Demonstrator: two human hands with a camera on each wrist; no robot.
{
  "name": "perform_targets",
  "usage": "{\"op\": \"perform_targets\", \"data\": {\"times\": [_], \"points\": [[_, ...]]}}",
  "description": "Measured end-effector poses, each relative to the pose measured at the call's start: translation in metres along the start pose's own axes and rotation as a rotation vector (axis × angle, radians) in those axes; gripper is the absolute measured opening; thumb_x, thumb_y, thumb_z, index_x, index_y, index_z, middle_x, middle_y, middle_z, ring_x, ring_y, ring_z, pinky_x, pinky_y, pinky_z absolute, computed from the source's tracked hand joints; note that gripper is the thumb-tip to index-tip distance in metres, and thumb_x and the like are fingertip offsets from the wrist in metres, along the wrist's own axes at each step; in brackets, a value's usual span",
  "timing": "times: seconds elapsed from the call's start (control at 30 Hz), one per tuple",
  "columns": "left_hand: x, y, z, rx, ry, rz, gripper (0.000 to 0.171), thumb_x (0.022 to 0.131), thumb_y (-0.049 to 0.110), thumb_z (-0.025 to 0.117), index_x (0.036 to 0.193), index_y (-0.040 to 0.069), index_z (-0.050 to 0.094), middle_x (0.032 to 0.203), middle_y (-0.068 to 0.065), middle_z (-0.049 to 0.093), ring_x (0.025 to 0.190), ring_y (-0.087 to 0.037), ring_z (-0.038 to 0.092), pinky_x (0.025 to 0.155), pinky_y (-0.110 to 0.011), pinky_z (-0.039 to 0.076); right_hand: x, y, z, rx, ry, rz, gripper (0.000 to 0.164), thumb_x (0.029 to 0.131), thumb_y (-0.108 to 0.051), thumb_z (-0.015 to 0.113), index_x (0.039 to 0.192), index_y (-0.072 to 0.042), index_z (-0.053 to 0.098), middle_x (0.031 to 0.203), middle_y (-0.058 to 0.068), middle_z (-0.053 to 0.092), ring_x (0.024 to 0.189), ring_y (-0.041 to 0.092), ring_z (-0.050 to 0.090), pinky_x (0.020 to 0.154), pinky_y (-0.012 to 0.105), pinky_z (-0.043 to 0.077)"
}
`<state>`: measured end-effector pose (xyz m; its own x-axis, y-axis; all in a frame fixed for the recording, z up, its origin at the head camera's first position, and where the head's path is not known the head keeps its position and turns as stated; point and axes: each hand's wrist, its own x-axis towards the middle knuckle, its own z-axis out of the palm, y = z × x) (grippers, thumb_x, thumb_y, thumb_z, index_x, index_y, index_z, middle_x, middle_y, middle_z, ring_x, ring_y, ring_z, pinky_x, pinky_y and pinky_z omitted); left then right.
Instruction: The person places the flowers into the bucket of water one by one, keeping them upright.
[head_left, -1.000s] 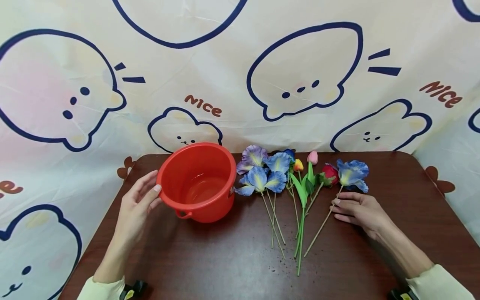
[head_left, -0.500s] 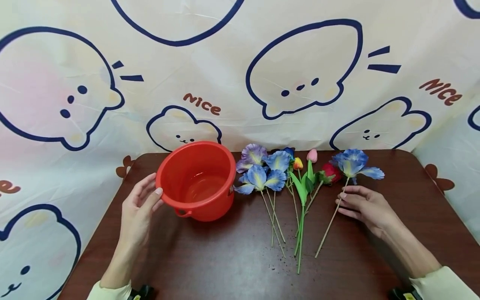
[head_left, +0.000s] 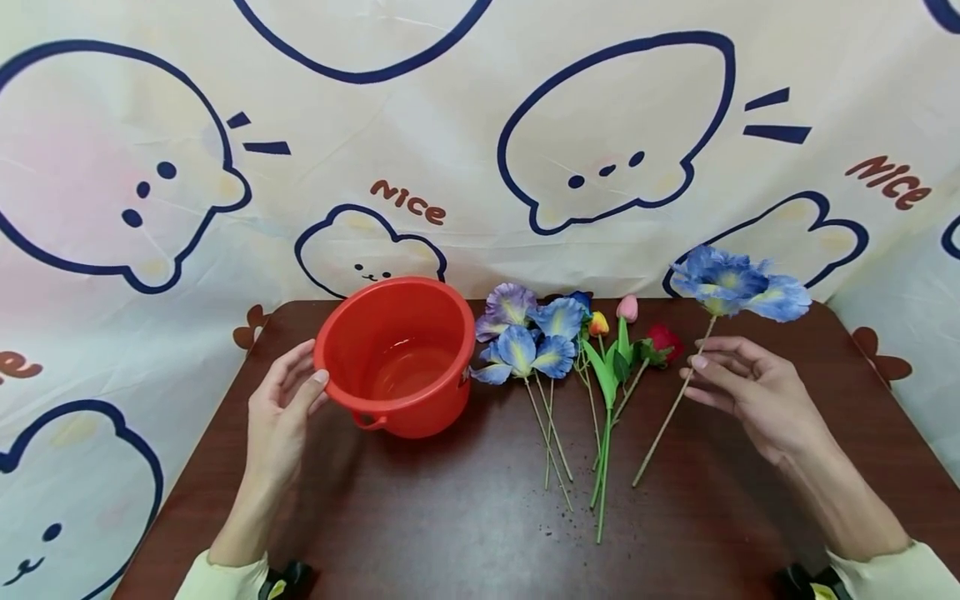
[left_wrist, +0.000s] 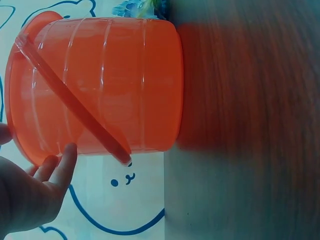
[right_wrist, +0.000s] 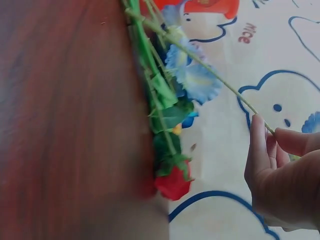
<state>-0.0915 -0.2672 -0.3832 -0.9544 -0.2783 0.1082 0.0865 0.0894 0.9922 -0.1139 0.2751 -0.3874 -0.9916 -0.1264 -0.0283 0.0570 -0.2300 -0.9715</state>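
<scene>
On the left of the table stands a red plastic bucket (head_left: 420, 408); its handle hangs against the outer wall in the left wrist view. My left hand (head_left: 281, 417) holds the bucket's rim from the left, thumb at the edge and fingers along the outside (left_wrist: 62, 167). In my right hand (head_left: 757, 400) is the stem of a blue artificial iris (head_left: 727, 283), pinched between thumb and fingers. The bloom is raised over the table's far edge, and the stem slants down to the left. In the right wrist view the pinched stem (right_wrist: 220, 80) crosses over the other flowers.
Between bucket and right hand lie several blue and purple irises (head_left: 517, 350), a pink tulip (head_left: 627, 308), an orange-yellow tulip (head_left: 597, 325) and a red rose (head_left: 662, 343). Dark crumbs dot the brown table (head_left: 450, 533). A printed cloth (head_left: 465, 150) hangs behind.
My right hand has lifted the blue iris up and to the right, away from the red rose, which now shows more fully. The left hand and bucket have stayed nearly in place.
</scene>
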Motion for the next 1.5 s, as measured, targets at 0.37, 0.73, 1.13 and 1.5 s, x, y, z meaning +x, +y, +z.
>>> {"op": "perform_targets", "data": {"times": [0.37,0.73,1.13,1.5], "points": [[0.001,0.0,0.0,-0.015,-0.007,0.004,0.05,0.107,0.014,0.066,0.155,0.009,0.053,0.137,0.0,0.066,0.118,-0.009,0.07,0.089,-0.017,0.062,0.009,-0.018,0.026,-0.037,-0.018,-0.071,0.026,0.104,-0.001,0.067,0.127,-0.01,0.072,0.105,0.002,0.081,0.095,0.015,0.081,0.08,0.032,0.067],[0.0,0.0,-0.002,0.001,-0.011,-0.001,0.05,0.107,0.015,0.065,0.156,0.01,0.052,0.135,0.001,0.066,0.117,-0.008,0.07,0.089,-0.016,0.061,0.02,-0.036,0.065,-0.06,-0.03,-0.095,0.023,0.102,-0.003,0.07,0.124,-0.011,0.074,0.105,0.0,0.082,0.091,0.013,0.081,0.078,0.031,0.068],[0.001,-0.001,-0.002,-0.002,-0.012,0.001,0.05,0.108,0.014,0.064,0.156,0.009,0.052,0.134,0.002,0.066,0.114,-0.007,0.071,0.089,-0.016,0.062,0.038,-0.053,0.11,-0.135,-0.07,-0.074,0.025,0.101,-0.012,0.075,0.125,-0.01,0.071,0.103,0.0,0.075,0.089,0.011,0.079,0.079,0.029,0.067],[0.002,-0.003,-0.002,0.029,-0.006,0.008,0.05,0.108,0.015,0.064,0.155,0.01,0.052,0.135,0.002,0.066,0.112,-0.004,0.072,0.089,-0.016,0.061,0.059,-0.074,0.148,-0.199,-0.111,-0.095,0.027,0.103,-0.01,0.072,0.129,-0.006,0.067,0.1,0.001,0.071,0.088,0.014,0.079,0.079,0.03,0.068]]}}
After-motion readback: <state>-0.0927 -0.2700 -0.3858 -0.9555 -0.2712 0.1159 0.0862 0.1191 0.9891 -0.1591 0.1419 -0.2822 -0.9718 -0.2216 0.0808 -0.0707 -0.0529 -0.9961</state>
